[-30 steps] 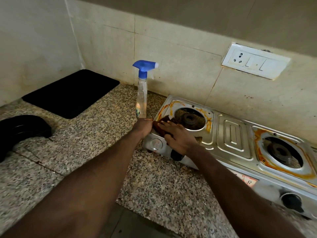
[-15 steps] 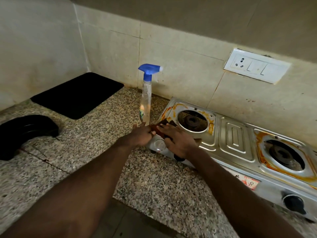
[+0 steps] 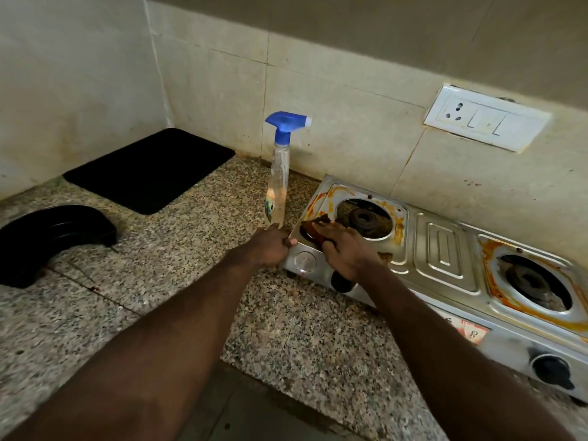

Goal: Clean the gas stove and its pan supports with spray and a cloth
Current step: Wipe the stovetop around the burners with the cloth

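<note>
Head view, field notes. Granite counter (image 3: 318,338) carries the gas stove (image 3: 445,249) at right, with a black mat (image 3: 149,170) far left and a dark curved object (image 3: 54,230) near left; what that object is cannot be told.

Change over the last second: almost none. The left hand (image 3: 270,246) still curls round the stove's left corner, bracing it. The right hand (image 3: 346,253) still presses fairly flat fingers on the brown cloth (image 3: 313,229), now slightly closer to the left burner (image 3: 362,218). Judgement: scrubbing is stuck on one stubborn patch, early in the job. Orange staining rings both wells, heavier at the right burner (image 3: 528,281). No pan supports sit on the stove.

Spray bottle (image 3: 280,179) stands upright just left of the stove, untouched; its clear body's fill level is unclear. Each well holds only its burner head.
</note>
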